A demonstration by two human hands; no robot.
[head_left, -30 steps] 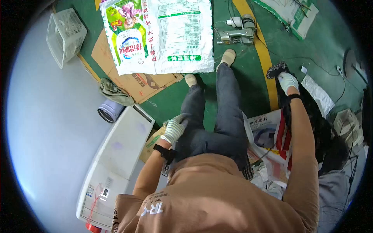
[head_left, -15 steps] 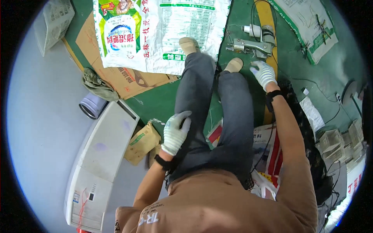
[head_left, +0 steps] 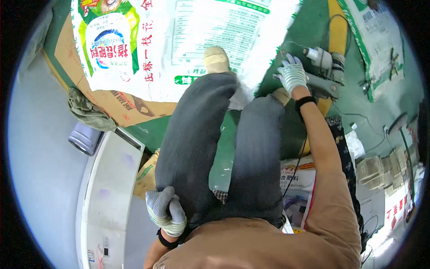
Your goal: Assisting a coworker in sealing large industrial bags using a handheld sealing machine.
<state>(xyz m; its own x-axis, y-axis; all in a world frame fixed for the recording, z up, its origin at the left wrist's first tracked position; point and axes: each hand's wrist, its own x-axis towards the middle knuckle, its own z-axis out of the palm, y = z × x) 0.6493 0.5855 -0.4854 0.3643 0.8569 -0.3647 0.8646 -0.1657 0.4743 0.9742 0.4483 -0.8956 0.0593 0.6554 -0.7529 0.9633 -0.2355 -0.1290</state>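
Note:
My right hand (head_left: 293,75), in a striped white glove, reaches out over the green floor with its fingers apart. It lies over the left end of a grey metal machine (head_left: 324,86) with a white cylinder (head_left: 319,58) attached, hiding part of it. Whether the fingertips touch the machine I cannot tell. My left hand (head_left: 165,211), gloved alike, sits beside my left thigh with fingers curled in; I see nothing held in it. Near my feet, a large white printed sack (head_left: 165,85) lies spread over flattened cardboard (head_left: 152,108).
At left stand a white cabinet-like box (head_left: 105,193), a purple-grey cylinder (head_left: 84,138) and a crumpled olive cloth (head_left: 87,107). Another white-green sack (head_left: 375,49) lies far right, clear containers (head_left: 380,170) below it. A black cable (head_left: 293,175) hangs by my right leg.
My right hand has moved left, onto the machine's left end. My left hand has slid back along the thigh and its fingers have curled. The whole view has shifted and my knees are spread wider.

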